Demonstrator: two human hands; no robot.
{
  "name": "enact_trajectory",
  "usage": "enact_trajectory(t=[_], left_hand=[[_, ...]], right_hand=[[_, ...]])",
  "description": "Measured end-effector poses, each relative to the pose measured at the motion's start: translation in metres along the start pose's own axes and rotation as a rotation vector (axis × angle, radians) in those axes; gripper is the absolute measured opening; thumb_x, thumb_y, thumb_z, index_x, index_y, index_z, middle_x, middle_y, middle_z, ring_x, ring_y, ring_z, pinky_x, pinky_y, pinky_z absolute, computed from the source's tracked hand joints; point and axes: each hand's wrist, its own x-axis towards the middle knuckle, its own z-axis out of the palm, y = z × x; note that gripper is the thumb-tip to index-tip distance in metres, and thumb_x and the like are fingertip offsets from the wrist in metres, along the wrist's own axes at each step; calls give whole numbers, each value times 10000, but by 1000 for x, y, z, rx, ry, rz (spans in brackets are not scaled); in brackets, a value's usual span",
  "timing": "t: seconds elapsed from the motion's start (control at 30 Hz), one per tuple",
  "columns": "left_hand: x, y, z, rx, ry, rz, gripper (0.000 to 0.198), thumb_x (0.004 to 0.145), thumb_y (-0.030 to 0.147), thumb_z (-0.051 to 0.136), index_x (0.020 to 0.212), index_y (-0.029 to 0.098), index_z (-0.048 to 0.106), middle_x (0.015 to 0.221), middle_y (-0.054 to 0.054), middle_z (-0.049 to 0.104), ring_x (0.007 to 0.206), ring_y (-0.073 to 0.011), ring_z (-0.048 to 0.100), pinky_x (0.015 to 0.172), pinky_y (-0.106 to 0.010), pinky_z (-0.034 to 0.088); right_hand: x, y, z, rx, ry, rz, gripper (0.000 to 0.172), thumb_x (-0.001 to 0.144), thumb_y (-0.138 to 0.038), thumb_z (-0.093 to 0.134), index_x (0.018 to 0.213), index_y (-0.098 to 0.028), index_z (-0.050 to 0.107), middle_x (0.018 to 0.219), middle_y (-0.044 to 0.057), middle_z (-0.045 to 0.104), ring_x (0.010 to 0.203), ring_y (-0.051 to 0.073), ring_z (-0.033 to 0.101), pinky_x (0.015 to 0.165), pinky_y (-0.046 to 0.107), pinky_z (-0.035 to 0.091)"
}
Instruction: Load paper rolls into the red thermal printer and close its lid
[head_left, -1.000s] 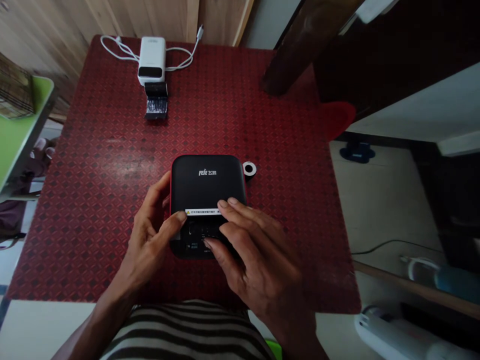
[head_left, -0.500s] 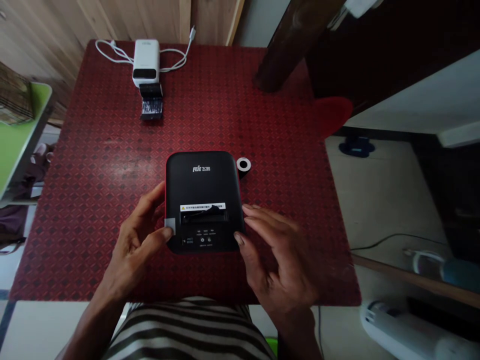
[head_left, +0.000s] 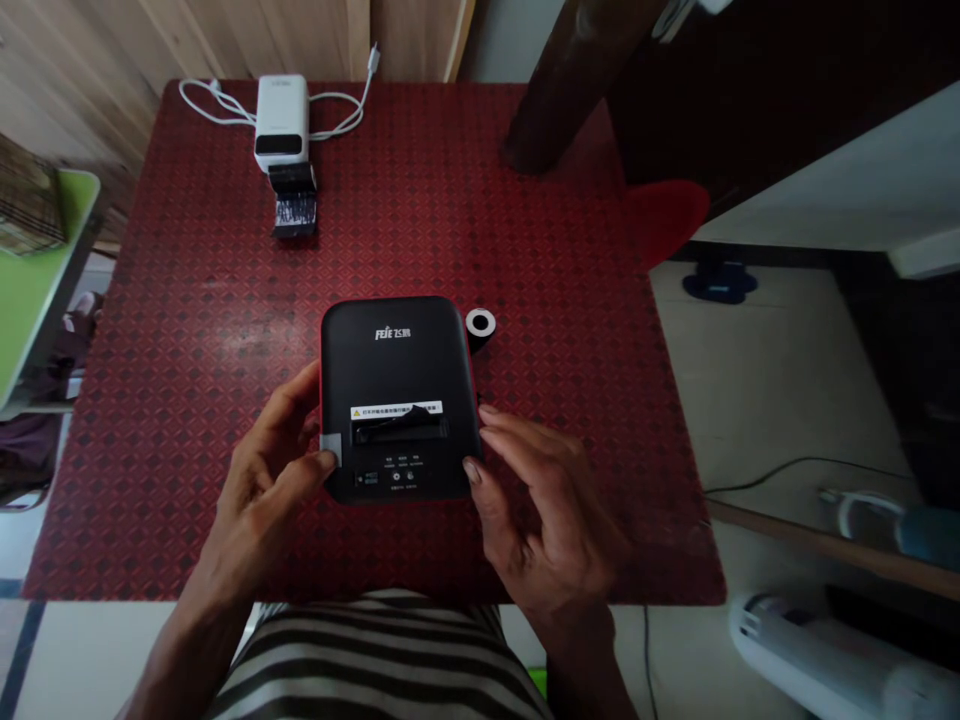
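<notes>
Between my two hands is a black label printer (head_left: pixel 397 370) with red sides, white lettering on its lid and a slot with a torn dark strip of paper in it. My left hand (head_left: pixel 270 475) grips its lower left corner, the thumb on a grey piece of tape and the fingers along the side. My right hand (head_left: pixel 544 500) holds the lower right edge, thumb at the front corner and fingertips against the side. Just beyond its right side stands a small paper roll (head_left: pixel 481 323), white at the end and dark around, partly hidden by the printer.
A white power bank-like device (head_left: pixel 282 118) with a white cable (head_left: pixel 349 122) lies at the back left of the red patterned table (head_left: pixel 420 220). A crumpled black-and-white strip (head_left: pixel 294 203) lies before it. A dark post (head_left: pixel 555 95) rises at the back right, near a red stool (head_left: pixel 667 218).
The whole view has shifted slightly, so the table, printer and hands appear a little further left. Both hands keep the same hold on the printer.
</notes>
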Motion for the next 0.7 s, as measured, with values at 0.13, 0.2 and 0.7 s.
enact_trajectory(t=[0.13,0.2,0.7], left_hand=[[0,6,7,4,27,-27,625,1014,365,804,1626,429,690,1680,-7,702,1556,-396,665,1233,-592,637],[1,7,9,-31,30,-50,635,997,339,814,1616,421,699,1667,-10,712,1507,-388,701,1190,-572,664],[3,-12,4,19,-6,131,641,1057,414,791,1683,420,649,1726,-23,656,1538,-369,672,1236,-542,623]], right_hand=[[1,2,3,11,12,-5,332,1059,-72,727,1350,-232,746,1247,111,886,1142,273,865,979,460,737],[2,3,4,14,27,-11,323,1052,-62,731,1338,-212,753,1237,117,885,1142,270,863,989,442,730],[40,-8,-8,-23,-93,-170,301,1095,-60,717,1362,-197,737,1309,121,881,1226,250,844,1090,442,708]])
